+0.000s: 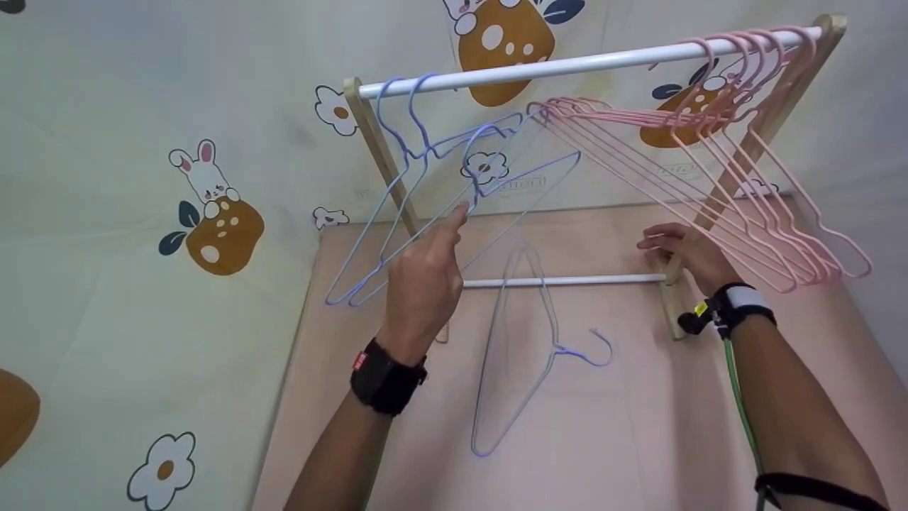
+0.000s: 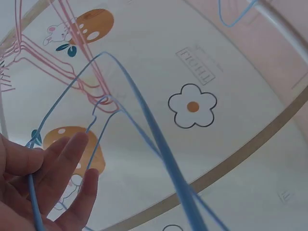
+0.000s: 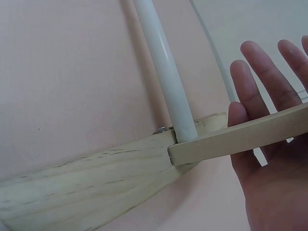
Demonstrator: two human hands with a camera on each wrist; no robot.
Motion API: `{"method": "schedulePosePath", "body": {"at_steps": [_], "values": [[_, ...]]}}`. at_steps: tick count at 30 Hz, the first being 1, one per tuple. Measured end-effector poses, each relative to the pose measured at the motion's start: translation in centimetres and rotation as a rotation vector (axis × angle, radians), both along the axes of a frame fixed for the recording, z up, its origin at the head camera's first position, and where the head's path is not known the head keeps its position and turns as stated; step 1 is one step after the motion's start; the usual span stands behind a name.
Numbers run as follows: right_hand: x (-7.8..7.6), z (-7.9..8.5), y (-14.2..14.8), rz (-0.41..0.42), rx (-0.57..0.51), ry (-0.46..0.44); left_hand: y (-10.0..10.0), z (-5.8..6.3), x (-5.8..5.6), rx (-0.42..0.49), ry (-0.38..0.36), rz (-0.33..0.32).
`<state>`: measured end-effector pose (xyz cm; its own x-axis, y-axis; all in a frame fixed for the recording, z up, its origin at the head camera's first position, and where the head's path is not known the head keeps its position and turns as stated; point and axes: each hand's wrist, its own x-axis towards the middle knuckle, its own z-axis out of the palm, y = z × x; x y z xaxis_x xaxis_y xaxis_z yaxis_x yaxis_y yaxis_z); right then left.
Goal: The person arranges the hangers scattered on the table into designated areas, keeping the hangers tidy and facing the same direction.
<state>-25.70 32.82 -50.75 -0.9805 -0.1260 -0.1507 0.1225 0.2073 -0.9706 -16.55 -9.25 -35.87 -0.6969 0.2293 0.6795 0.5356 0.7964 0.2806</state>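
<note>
My left hand [image 1: 424, 284] pinches a blue wire hanger [image 1: 532, 171] near its neck, its hook pointing up below the rack's top rail. In the left wrist view, the thumb [image 2: 21, 156] lies against the wire. Two other blue hangers [image 1: 380, 234] hang at the left end of the white rail [image 1: 567, 65]. My right hand [image 1: 691, 257] is at the lower part of the right wooden post [image 1: 760, 143]. Its fingers [image 3: 269, 79] extend fairly straight behind that post in the right wrist view. Another blue hanger [image 1: 518, 414] lies on the pink surface in front.
Several pink hangers [image 1: 762, 191] hang bunched at the rail's right end. A lower white bar [image 1: 603, 281] joins the rack near its feet. Behind it is a pale wall sheet [image 1: 284, 177] printed with rabbits and flowers. A green cable [image 1: 741, 404] runs along the right forearm.
</note>
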Motion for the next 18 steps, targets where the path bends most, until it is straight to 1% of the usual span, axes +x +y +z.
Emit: {"method": "schedulePosePath", "body": {"at_steps": [3, 6, 10, 14, 18], "values": [[0.3, 0.6, -0.2, 0.003, 0.006, -0.01, -0.4, 0.9, 0.2, 0.017, 0.003, 0.011], [0.5, 0.9, -0.4, 0.0, 0.003, -0.036, -0.8, 1.7, 0.3, 0.027, 0.008, 0.04], [0.6, 0.9, -0.4, 0.006, 0.003, -0.036, -1.2, 2.5, 0.3, 0.043, 0.014, 0.073], [0.5, 0.7, -0.3, 0.014, -0.025, -0.031, -1.2, 3.6, 0.3, 0.044, 0.029, 0.098], [0.3, 0.6, -0.3, 0.012, -0.051, -0.006, -0.9, 4.7, 0.0, 0.041, 0.039, 0.126]]}}
